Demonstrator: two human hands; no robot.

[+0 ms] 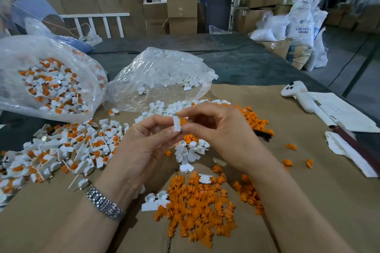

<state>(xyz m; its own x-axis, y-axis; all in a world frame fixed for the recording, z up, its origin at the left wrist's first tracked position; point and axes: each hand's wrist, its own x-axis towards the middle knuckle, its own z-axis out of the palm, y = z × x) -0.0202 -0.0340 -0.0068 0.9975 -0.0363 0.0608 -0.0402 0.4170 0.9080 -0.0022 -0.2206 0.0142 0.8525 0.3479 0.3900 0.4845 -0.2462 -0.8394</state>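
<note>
Centrally, in the head view, a white housing (176, 123) is held just above mid-frame, pinched between thumb and fingertips of the left hand (144, 141). An orange plug (183, 121) is pinched against it by the curled fingertips of the right hand (218, 127). The housing is judged very light, stiff, smooth-moulded and somewhat slippery; it is best taken by its flat tab, leaving the round socket free. The plug is judged softer and ribbed, and best gripped at its sides. Loose orange plugs (197, 207) are heaped at lower centre on brown cardboard (287, 170). Fitted white-and-orange pieces (67, 150) are spread at left. A crinkled clear bag of fitted pieces (51, 84) lies at upper left, and a bag of white housings (162, 72) at upper centre. A metal-link watch (104, 204) is worn on the left wrist.
</note>
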